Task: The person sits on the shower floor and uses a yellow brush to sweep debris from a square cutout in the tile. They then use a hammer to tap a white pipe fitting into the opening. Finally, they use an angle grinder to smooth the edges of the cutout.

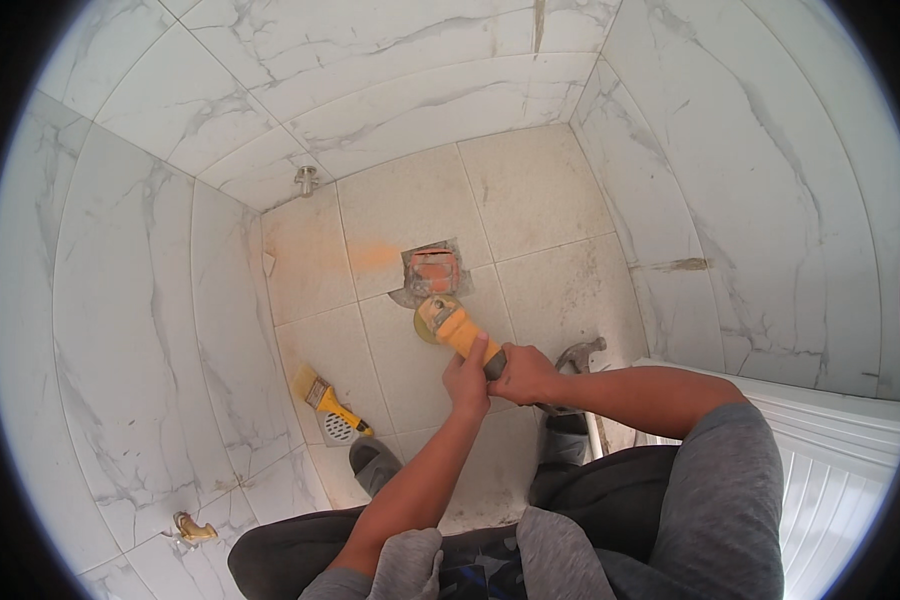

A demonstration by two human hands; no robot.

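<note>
Both my hands are closed around a yellow angle grinder [456, 328] held low over the tiled floor. My left hand [465, 382] wraps the body from the left, and my right hand [525, 374] grips the dark rear end. The grinder's disc [424, 320] points away from me, beside the near edge of a rough cut-out in the floor. Within that cut-out sits an orange-red block [433, 268], its edges chipped and dusty. Whether the disc touches the floor, I cannot tell.
A yellow-handled paintbrush [322, 395] lies at the left by a round floor drain [339, 429]. A hammer [580, 354] rests right of my hands. Marbled wall tiles close in the space, with a metal tap [306, 180] in the far-left corner and a brass fitting [194, 527] near left.
</note>
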